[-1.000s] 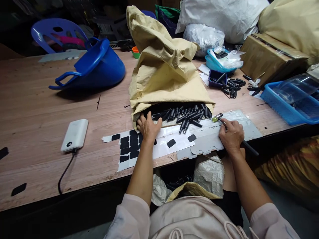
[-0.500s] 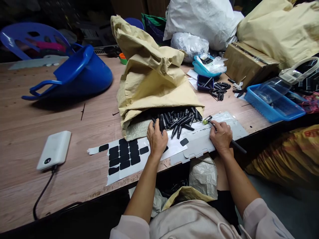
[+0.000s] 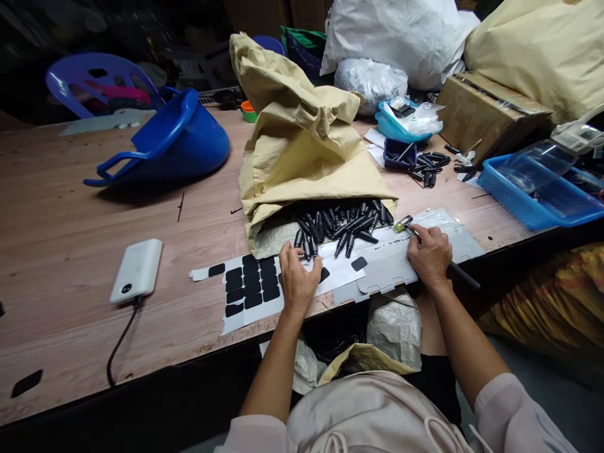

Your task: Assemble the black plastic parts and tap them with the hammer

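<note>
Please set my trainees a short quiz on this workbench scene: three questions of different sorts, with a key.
1. True or false: the right hand grips a dark-handled tool.
2. Choose: black pieces lie at the open mouth of
a) a blue bucket
b) a yellow sack
c) a cardboard box
3. Which hand is nearer the white device with a cable plugged in?

Key: 1. True. 2. b. 3. The left hand.
</note>
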Demonstrator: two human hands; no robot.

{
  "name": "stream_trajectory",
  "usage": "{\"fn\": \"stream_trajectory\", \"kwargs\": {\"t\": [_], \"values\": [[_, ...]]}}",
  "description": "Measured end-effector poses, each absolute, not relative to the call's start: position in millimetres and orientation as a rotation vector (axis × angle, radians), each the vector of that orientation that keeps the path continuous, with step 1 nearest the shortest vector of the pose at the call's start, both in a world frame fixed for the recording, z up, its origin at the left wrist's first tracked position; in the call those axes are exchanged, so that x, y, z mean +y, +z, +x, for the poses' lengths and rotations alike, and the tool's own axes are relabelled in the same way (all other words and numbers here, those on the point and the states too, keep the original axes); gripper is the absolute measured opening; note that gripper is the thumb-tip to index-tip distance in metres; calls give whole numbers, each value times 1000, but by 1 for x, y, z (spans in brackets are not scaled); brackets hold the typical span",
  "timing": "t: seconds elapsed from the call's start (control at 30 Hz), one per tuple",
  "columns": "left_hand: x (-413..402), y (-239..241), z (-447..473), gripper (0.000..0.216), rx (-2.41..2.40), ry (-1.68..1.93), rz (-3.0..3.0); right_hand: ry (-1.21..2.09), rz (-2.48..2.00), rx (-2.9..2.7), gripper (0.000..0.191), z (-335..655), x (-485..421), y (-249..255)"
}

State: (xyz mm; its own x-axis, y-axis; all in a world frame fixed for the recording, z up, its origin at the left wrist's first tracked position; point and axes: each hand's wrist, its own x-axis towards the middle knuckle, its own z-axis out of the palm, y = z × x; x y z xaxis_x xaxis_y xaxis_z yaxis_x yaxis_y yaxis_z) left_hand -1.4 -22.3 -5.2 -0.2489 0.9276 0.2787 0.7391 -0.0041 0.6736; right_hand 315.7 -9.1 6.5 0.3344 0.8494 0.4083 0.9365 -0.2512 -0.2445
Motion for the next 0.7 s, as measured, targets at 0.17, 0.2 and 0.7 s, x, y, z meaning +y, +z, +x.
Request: {"fn": "stream_trajectory", "kwargs": {"t": [0.17, 0.2, 0.7], "values": [[-17, -7, 1, 15, 2033, 1146, 1700, -263, -2157, -1563, 37, 314, -7, 10], [-16, -8, 2, 14, 2036, 1154, 1687, -261, -2158, -1567, 36, 314, -7, 11], [-16, -4, 3, 13, 2104, 997, 1705, -215, -2227, -1577, 38, 310, -7, 12]]}}
